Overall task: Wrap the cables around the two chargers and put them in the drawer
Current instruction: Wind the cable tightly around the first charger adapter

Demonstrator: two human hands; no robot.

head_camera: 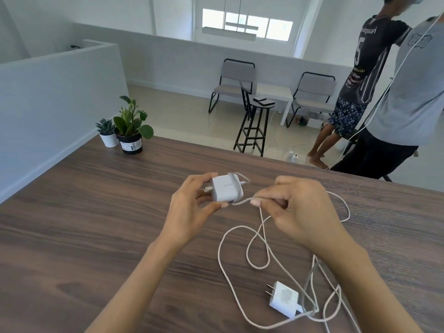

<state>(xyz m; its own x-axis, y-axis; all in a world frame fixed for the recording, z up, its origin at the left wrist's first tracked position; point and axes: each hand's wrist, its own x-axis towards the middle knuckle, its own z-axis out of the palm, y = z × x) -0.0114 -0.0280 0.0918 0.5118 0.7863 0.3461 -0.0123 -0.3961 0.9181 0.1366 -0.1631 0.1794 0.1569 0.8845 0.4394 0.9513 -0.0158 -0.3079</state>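
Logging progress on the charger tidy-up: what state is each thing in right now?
Left hand: grips the held charger.
Held charger: partly wrapped with cable.
Right hand: pinches the cable.
Second charger: lying on the table, unwrapped, cable loose.

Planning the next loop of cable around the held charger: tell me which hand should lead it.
Right. The right hand already pinches the cable just beside the charger, with slack trailing on the table. The left hand grips the charger, so it should probably just steady it.
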